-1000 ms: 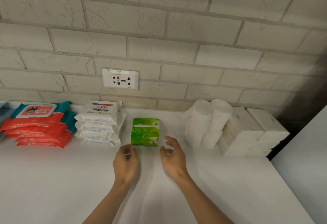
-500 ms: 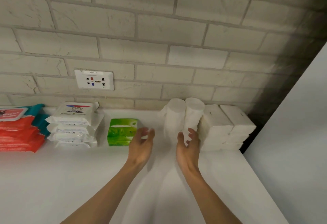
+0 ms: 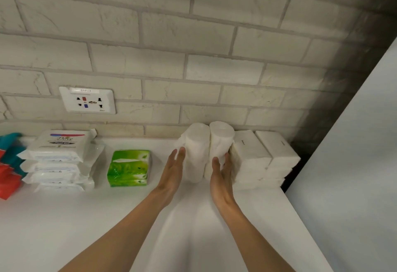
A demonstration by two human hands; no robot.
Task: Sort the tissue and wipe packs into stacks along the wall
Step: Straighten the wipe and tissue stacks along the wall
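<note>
Both the left hand point(image 3: 174, 172) and the right hand point(image 3: 221, 177) had moved right from the green pack point(image 3: 129, 167) to two upright white rolls point(image 3: 198, 149). On the smooth white desk point(image 3: 64, 228), whose right edge met a dark gap point(image 3: 289, 177), their straight fingers point(image 3: 181, 154) pressed the rolls' sides, gripping nothing. Wipe stacks point(image 3: 60, 158) and white tissue packs point(image 3: 251, 158) lined the brick wall point(image 3: 214, 35).

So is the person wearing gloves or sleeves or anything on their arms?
No. The left hand and right hand are bare: no gloves, no rings that show. Both forearms are bare too, with no sleeves, watch or bracelet in view.
</note>
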